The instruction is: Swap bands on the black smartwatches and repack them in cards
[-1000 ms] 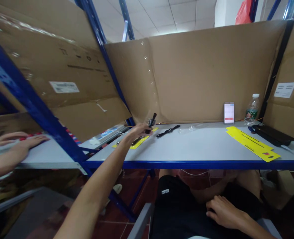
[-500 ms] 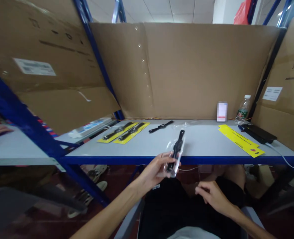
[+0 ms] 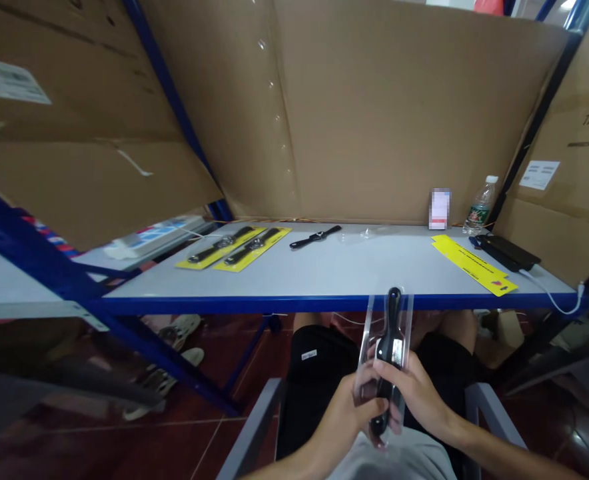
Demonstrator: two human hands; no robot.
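A black spokeshave (image 3: pixel 393 317) lies in a clear plastic blister shell (image 3: pixel 405 310), held upright in front of the table edge above my lap. My left hand (image 3: pixel 344 410) grips the lower left side of the shell, its thumb across the front. From the right, my right hand (image 3: pixel 419 390) holds the middle, its thumb on the tool's centre. Fingers show through the plastic behind. On the table lies a loose black spokeshave (image 3: pixel 315 238). Left of it are two packed spokeshaves on yellow cards, a nearer one (image 3: pixel 252 248) and a farther-left one (image 3: pixel 219 247).
Yellow cards (image 3: pixel 469 263) lie at the table's right, beside a black power bank (image 3: pixel 509 252) with a white cable. A phone (image 3: pixel 439 210) and a water bottle (image 3: pixel 480 207) stand at the back. Clear plastic (image 3: pixel 369 232) rests near the cardboard wall (image 3: pixel 374 120).
The packed spokeshave has moved down and right, from over the table edge to above my lap. My right hand has come up from my lap and taken hold of it too.
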